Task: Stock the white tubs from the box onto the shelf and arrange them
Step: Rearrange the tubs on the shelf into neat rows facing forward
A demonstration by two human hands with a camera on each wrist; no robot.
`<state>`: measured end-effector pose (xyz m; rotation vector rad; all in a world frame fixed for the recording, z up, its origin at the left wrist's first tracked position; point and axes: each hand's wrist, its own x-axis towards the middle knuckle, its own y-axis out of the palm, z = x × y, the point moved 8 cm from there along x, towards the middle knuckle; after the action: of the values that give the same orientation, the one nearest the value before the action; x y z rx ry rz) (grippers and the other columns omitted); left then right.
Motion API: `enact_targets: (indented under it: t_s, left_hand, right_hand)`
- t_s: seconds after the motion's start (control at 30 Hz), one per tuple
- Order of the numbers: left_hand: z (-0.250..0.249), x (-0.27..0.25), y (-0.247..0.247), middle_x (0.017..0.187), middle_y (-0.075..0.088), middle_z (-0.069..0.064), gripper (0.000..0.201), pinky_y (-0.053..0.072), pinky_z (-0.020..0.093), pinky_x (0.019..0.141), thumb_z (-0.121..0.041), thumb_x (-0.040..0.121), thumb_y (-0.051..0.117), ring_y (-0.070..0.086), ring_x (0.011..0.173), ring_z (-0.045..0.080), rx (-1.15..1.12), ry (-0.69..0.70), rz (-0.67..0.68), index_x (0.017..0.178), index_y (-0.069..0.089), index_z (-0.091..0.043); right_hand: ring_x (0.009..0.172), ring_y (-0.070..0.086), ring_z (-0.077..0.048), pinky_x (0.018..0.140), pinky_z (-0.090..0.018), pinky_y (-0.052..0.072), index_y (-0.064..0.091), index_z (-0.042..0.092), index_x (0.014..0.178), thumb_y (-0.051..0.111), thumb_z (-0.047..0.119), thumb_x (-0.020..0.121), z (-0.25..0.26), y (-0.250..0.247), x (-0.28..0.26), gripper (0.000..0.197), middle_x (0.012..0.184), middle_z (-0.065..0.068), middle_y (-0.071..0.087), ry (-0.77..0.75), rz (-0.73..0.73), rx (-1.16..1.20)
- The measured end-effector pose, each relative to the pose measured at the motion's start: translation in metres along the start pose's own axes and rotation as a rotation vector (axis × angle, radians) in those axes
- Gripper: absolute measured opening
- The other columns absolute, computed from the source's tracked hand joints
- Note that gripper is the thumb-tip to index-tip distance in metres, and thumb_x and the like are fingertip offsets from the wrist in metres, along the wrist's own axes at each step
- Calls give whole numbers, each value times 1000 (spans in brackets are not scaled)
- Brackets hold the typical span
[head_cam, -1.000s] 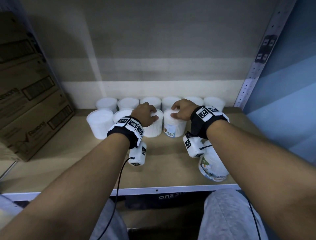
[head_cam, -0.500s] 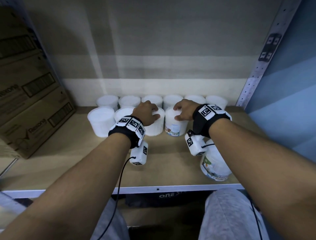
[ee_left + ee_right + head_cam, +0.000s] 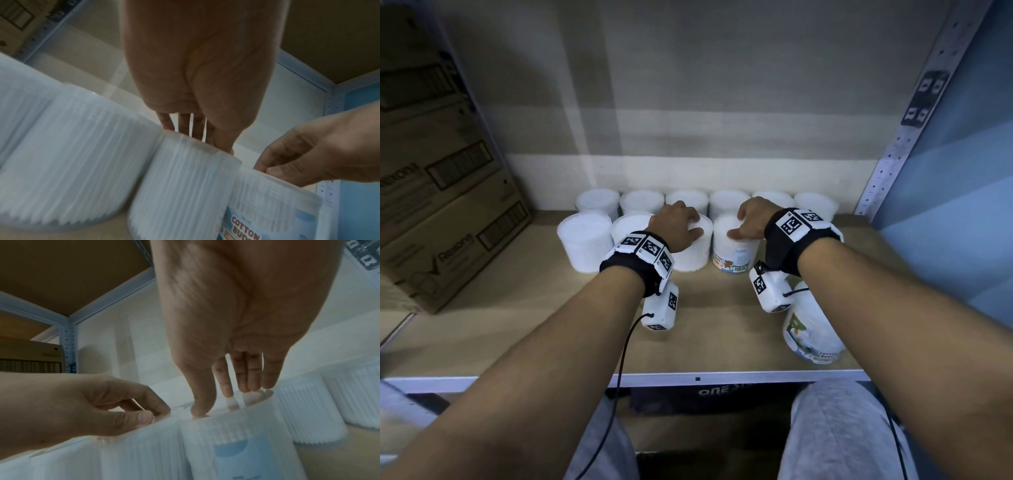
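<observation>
white tubs (image 3: 585,245) | upright, two rows at shelf (image 3: 534,325) back | another tub (image 3: 813,337) front-right

Stacked cardboard cartons (image 3: 441,192) with barcodes stand at the left. A banded beige back wall (image 3: 705,102) runs across the far side. At the far right, a perforated metal upright (image 3: 893,154) carries a black marker plate (image 3: 924,99); a blue wall (image 3: 969,171) lies beyond. Grey trousers (image 3: 835,431) show nearest.

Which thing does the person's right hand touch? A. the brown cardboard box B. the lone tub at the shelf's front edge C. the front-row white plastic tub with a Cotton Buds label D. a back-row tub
C: the right hand has fingertips and thumb on the lid of the labelled white plastic tub, front row.
</observation>
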<state>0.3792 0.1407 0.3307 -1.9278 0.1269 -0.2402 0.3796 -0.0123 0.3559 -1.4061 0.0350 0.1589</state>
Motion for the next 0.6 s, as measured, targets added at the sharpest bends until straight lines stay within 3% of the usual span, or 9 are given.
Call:
enact_targets:
  t_s: [0.17,0.27,0.4,0.6]
  left_hand:
    - [1,0,1,130,49,11,42,41,47,102,-34,91,56,44,124,32,13,8,1,128,55,-14]
    - [1,1,2,129,49,11,41,40,47,101,-35,91,56,44,123,32,17,10,1,127,55,-15]
    - [1,0,2,130,48,10,41,41,45,100,-35,92,55,42,124,32,19,3,-6,127,54,-15]
    - [2,1,3,130,48,11,41,40,46,101,-34,92,55,43,123,34,17,4,-5,127,54,-14]
  right_hand:
    - [125,50,-28,103,-32,43,54,4,130,63,36,88,3,-2,-2,53,137,-13,51,-26,8,-8]
    - [128,48,-24,105,-29,39,50,11,135,66,26,87,3,-1,-3,53,141,-7,49,-46,53,12]
    - [126,50,-23,99,-25,39,54,15,133,67,15,86,3,-4,-2,48,139,-7,50,-76,92,47]
    - [131,43,-29,109,-33,37,47,15,137,63,45,86,-3,0,1,61,145,-12,39,-10,39,-15]
